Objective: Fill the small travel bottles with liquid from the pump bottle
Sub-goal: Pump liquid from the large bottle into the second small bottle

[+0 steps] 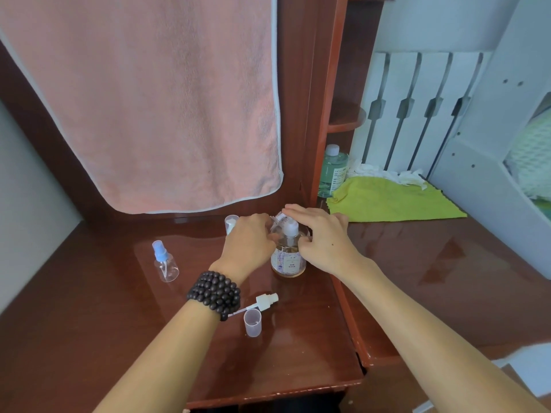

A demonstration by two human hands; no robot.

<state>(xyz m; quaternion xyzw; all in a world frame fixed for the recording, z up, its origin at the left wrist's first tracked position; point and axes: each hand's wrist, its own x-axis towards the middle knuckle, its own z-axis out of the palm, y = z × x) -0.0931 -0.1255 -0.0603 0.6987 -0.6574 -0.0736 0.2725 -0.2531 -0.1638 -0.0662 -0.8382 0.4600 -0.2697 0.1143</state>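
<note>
so the landmark here is the clear pump bottle with amber liquid and a white pump head (288,251), standing mid-desk on the glossy reddish-brown wooden desk (298,338).

going left to right: well to its left stands a small clear travel bottle with a blue spray top (165,261), capped, looks empty. just behind-left of the pump bottle there's another small clear bottle with a white top (230,224), half hidden by the left hand (249,244). that hand, with a dark wooden bead bracelet (215,294) on the wrist, has its fingers curled around something at the pump spout, probably the open travel bottle, but i can't really see it. in front of the pump bottle lie a loose white spray top with its dip tube (262,302) and a small translucent plastic cap (252,321).

the right hand (320,236) rests over the pump head, fingers fairly straight, thumb tucked at the neck.

my take: keep the bottle mouth tight under the nozzle and press slow, short strokes, or it'll dribble on the desk.

to the right and behind sit a lime green cloth (393,201) and a green-tinted clear bottle with a white cap (332,171). nothing's really in the way, just watch that loose cap near the left forearm.
</note>
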